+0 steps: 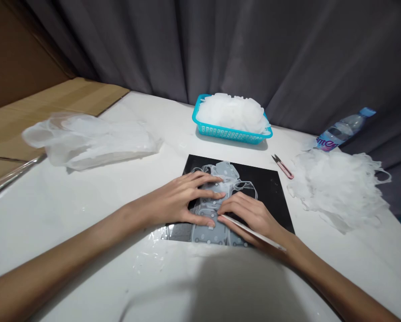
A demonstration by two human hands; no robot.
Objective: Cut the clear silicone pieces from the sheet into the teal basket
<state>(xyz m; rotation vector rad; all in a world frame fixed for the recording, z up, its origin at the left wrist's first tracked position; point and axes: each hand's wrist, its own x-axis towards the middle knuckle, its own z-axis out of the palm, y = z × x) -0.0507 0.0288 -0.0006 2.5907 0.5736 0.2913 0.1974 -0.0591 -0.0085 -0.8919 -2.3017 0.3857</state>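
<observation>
On a black board (pixel 270 192) lies a translucent moulded plastic sheet (pixel 207 233) with rounded panels, small round dots and thin looping edges. My left hand (pixel 193 194) is spread over the sheet's left part, fingers apart and fingertips resting on it. Beside it, my right hand (pixel 254 217) is closed around a slim, pale pinkish stick-like tool (pixel 250 230). The tool's rear end points toward my wrist, while its tip is hidden at the fingers near the sheet's middle. Both hands cover parts of the sheet.
A blue basket (pixel 234 133) heaped with white translucent pieces stands at the back. Pink thread snips (pixel 283 167) lie right of the board, beside a pile of translucent scraps (pixel 341 188) and a tilted bottle (pixel 344 129). A plastic bag (pixel 99 138) and cardboard (pixel 86 96) are left.
</observation>
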